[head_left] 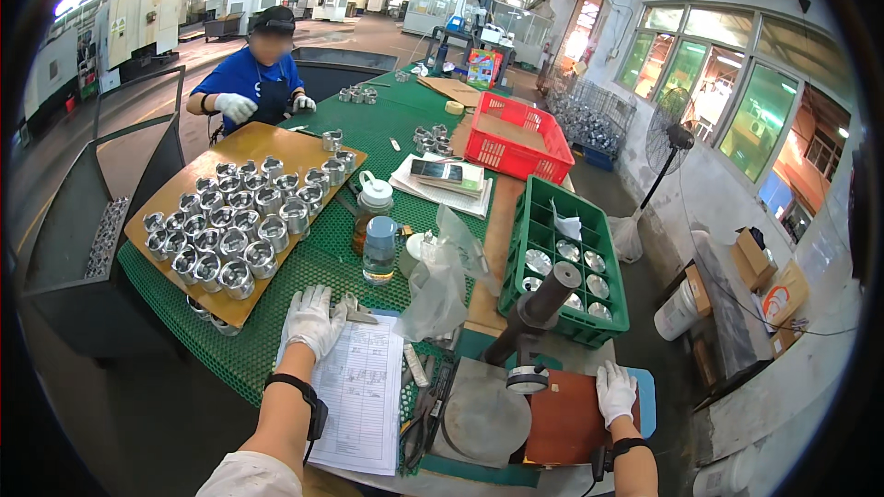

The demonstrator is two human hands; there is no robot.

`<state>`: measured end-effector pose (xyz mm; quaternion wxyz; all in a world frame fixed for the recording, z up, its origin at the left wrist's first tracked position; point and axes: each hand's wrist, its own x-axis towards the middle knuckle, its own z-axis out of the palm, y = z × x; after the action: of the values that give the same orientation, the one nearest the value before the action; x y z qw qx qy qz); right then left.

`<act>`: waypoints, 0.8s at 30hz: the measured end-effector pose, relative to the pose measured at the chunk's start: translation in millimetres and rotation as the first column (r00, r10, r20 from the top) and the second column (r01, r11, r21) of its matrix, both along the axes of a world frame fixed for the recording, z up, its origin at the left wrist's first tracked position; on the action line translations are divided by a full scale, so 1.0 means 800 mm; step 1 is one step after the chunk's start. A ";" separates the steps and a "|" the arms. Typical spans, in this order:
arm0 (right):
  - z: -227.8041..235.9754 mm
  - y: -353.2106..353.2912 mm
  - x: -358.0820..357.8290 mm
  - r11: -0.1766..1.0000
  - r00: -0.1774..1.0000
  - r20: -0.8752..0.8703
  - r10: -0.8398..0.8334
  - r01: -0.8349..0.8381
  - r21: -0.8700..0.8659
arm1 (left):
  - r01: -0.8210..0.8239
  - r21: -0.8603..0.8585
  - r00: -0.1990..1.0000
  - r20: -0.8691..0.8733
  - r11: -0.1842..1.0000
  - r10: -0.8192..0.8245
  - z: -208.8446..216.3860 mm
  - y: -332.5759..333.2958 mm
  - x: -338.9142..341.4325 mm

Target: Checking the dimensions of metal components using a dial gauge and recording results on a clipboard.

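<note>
My left hand [315,322], in a white glove, lies with fingers stretched over the top of a printed form sheet [354,405]. Its thumb side is close to a metal tool like a caliper [359,309]; whether they touch, I cannot tell. My right hand [615,393], also gloved, rests flat with fingers extended on the right edge of a reddish-brown board [566,419], beside a blue pad [646,402]. Between my hands stands a gauge stand with a dark column [536,313], a dial gauge [528,379] and a round metal plate [486,419].
Many machined metal parts [233,241] stand on a tan board [175,290] at left. A green divided crate [608,329] and a red crate [562,166] are at right. Bottles [378,253], a plastic bag [437,290] and pliers [424,419] lie mid-table. Across sits a gloved person [258,83].
</note>
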<state>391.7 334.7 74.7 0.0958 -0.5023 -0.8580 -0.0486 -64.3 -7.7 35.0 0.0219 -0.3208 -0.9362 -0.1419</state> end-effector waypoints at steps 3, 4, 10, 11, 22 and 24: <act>-0.004 0.002 0.001 1.000 0.999 -0.036 0.018 -0.017 0.025 | 0.007 0.075 1.000 -0.007 0.997 -0.006 -0.001 -0.002 -0.002; -0.005 0.003 0.001 0.999 0.998 -0.054 0.024 -0.022 0.036 | 0.007 0.098 1.000 -0.011 0.995 -0.006 -0.002 -0.003 -0.001; -0.005 0.002 -0.005 0.999 0.993 -0.117 0.029 -0.025 0.032 | -0.024 0.083 0.999 -0.042 0.996 0.028 -0.003 -0.011 0.000; -0.004 0.002 -0.003 1.000 0.993 -0.116 0.021 -0.018 0.020 | -0.020 0.080 1.000 -0.019 0.997 0.022 -0.006 -0.006 -0.001; -0.011 0.014 0.013 0.998 0.992 -0.110 0.055 -0.052 0.028 | -0.014 0.087 0.999 -0.043 0.996 0.017 -0.017 -0.001 -0.009; -0.006 0.008 0.002 0.998 0.992 -0.112 0.058 -0.057 0.014 | -0.030 0.027 0.999 -0.035 0.999 0.031 -0.024 -0.003 -0.012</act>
<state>393.2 341.4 69.9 0.1479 -0.4786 -0.8652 -0.0221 -74.1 -10.4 15.6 0.0448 -0.3088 -0.9384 -0.1485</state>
